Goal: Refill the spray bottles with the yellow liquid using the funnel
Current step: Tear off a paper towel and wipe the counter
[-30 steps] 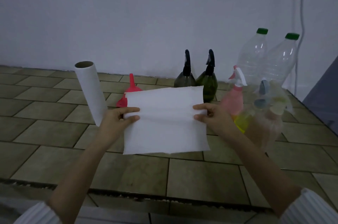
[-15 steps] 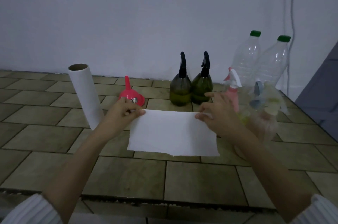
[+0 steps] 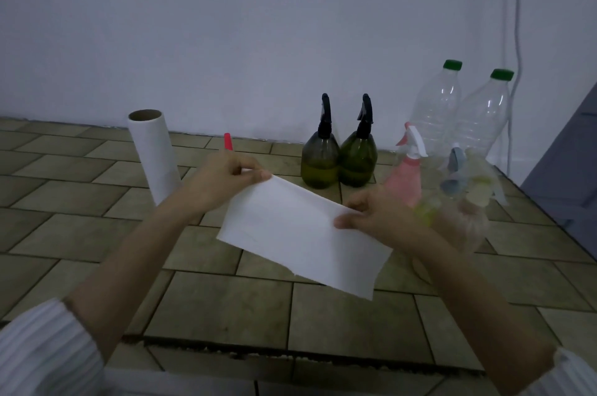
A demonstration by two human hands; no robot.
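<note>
Tiled counter meets a plain white wall. Both hands hold 1 folded paper towel above the tiles, tilted down to the right: the left hand pinches its upper left corner, the right hand pinches its right edge. Behind stand 2 dark green spray bottles touching, a pink spray bottle just right of them, and 2 clear bottles. Only the red funnel tip shows above the left hand, beside a cardboard roll.

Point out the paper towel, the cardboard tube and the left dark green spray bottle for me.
paper towel [image 3: 300,234], head view, middle of the white sheet.
cardboard tube [image 3: 155,156], head view, middle of its white side wall.
left dark green spray bottle [image 3: 319,159], head view, its rounded green body.
</note>
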